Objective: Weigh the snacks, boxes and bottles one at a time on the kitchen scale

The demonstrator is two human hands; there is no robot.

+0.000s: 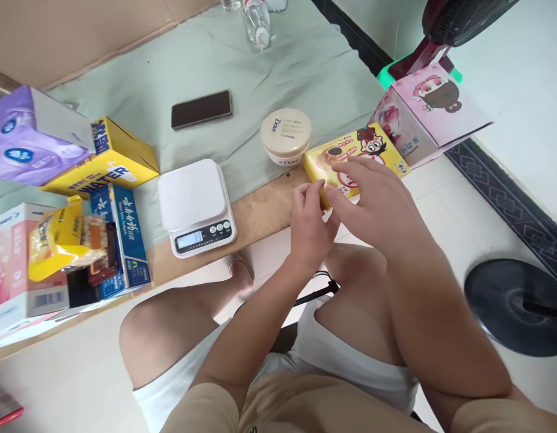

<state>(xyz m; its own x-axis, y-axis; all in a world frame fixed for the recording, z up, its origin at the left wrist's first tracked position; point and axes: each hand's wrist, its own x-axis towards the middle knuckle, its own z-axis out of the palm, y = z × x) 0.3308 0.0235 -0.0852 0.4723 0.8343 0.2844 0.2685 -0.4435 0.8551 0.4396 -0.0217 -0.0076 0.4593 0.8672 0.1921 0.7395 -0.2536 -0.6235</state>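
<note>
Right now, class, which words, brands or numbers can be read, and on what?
"Dove": round tub, lid and side.
"WATER": yellow box at left.
"33": scale display, any decimal point unclear.
"云南白药": blue box.
Too small, blurred or covered: the rest, including print on the purple pack, cartoon box, right-hand pink box and scale buttons.

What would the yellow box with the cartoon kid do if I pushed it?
The yellow box is probably stiff, since its edges look straight. It would likely slide rather than roll, because its sides are flat. It might fall if pushed too far, as it's close to the edge of the table.
</note>
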